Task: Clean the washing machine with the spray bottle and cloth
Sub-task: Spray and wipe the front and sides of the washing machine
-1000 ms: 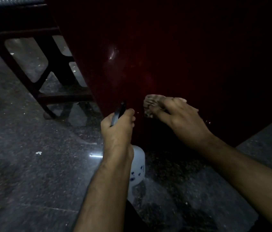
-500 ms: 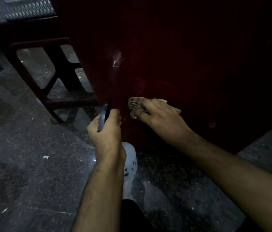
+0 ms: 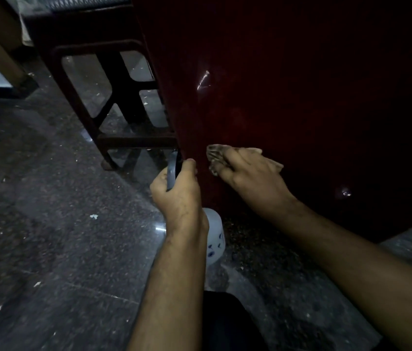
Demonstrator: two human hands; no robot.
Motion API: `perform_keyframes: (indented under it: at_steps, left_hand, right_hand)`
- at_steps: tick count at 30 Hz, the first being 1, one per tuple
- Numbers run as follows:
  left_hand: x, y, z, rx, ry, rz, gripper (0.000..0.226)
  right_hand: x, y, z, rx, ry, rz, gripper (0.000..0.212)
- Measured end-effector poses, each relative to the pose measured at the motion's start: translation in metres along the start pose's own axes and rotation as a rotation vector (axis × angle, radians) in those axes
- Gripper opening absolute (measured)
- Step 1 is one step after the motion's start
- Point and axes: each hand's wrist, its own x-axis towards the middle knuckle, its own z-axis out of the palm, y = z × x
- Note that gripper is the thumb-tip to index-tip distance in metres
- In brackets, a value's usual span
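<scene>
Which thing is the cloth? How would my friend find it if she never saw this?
Find the big dark red washing machine filling the right side. Low on its side panel, near its left edge, the right hand presses a small crumpled cloth flat against the red. It is pale and streaky, peeking out past the fingertips, unlike the white spray bottle gripped by the left hand.

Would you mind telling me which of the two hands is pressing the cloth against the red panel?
The right hand; it presses the cloth on the washing machine, while the left hand grips the spray bottle.
</scene>
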Motion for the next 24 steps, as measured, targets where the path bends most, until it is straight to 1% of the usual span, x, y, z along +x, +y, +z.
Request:
perform_keyframes:
  at_steps: [2, 4, 6, 8, 11, 13, 15, 17, 20, 22, 24]
  left_hand:
    - [-0.004, 0.002, -0.002, -0.007, 0.016, -0.01, 0.031]
    - [-0.006, 0.005, -0.004, 0.0, 0.032, -0.018, 0.027]
    - [-0.007, 0.005, -0.01, 0.02, 0.033, -0.038, 0.023]
    - [-0.01, 0.007, -0.016, 0.017, 0.03, -0.055, 0.025]
    - [-0.02, 0.008, -0.016, 0.011, 0.041, -0.055, 0.034]
    - [-0.024, 0.011, -0.015, -0.003, 0.031, -0.042, 0.035]
    - [-0.024, 0.015, -0.015, -0.008, -0.011, -0.058, 0.027]
    - [-0.023, 0.017, -0.016, 0.009, -0.045, -0.09, 0.022]
    - [-0.022, 0.017, -0.016, 0.027, -0.045, -0.086, 0.032]
    - [-0.021, 0.016, -0.013, 0.038, -0.026, -0.062, 0.03]
    - [-0.024, 0.013, -0.011, 0.024, 0.005, -0.057, 0.026]
  right_hand:
    - [0.002, -0.009, 0.022, -0.039, -0.054, -0.073, 0.046]
    - [-0.006, -0.013, 0.035, -0.106, -0.155, -0.121, 0.045]
    - [-0.015, -0.012, 0.035, -0.142, -0.183, -0.141, 0.039]
    - [-0.016, -0.008, 0.028, -0.138, -0.105, -0.093, 0.034]
    - [0.003, -0.01, 0.018, -0.151, 0.067, -0.011, 0.028]
    - [0.023, -0.022, 0.02, -0.138, 0.106, -0.032, 0.031]
    - [0.035, -0.03, 0.03, -0.136, 0.071, -0.134, 0.03]
    - [0.03, -0.03, 0.041, -0.144, -0.036, -0.236, 0.029]
    - [-0.004, -0.015, 0.051, -0.161, -0.186, -0.295, 0.034]
    - [-0.021, -0.001, 0.052, -0.198, -0.204, -0.317, 0.039]
    - [-0.028, 0.01, 0.052, -0.243, -0.17, -0.309, 0.044]
